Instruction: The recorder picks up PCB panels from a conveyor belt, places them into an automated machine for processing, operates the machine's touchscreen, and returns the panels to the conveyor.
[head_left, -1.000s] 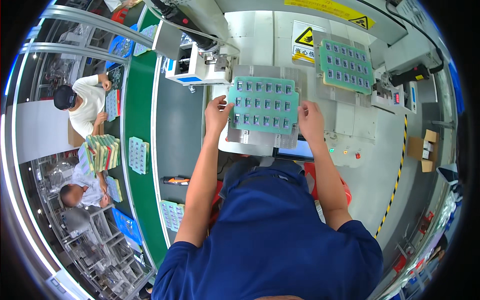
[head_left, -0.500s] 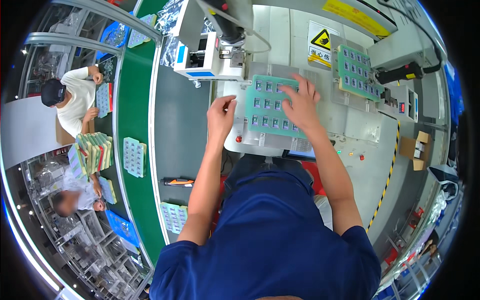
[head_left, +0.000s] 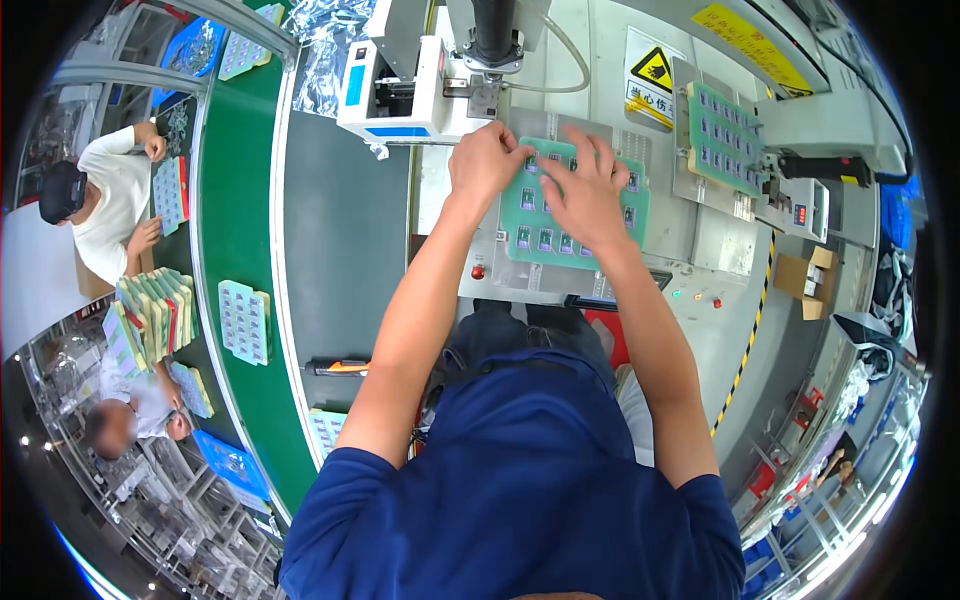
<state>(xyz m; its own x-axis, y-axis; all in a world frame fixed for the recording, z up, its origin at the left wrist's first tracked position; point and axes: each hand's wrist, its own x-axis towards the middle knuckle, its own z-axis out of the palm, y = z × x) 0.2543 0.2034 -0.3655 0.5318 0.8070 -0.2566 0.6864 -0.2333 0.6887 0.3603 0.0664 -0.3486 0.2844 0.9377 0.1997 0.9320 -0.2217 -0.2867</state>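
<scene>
A pale green tray [head_left: 514, 216] with rows of small dark-and-silver parts lies on a metal fixture plate in front of me. My left hand [head_left: 485, 163] is at the tray's far left corner, thumb and fingertips drawn together over a part there. Anything pinched between them is too small to make out. Over the tray's middle, my right hand [head_left: 590, 198] has its fingers spread, and its index fingertip comes close to the left fingertips. It covers several parts and holds nothing that I can see.
A black cylindrical tool head [head_left: 494, 35] hangs beyond the tray, beside a white feeder box [head_left: 418, 108]. To the right, a second green tray [head_left: 694, 164] sits under another tool head [head_left: 822, 170]. At left, a green conveyor [head_left: 240, 400] carries trays, with two people beyond it.
My left hand has moved from beside the tray to its far left corner. My right hand has shifted slightly left over the tray. The whole view has tilted a little.
</scene>
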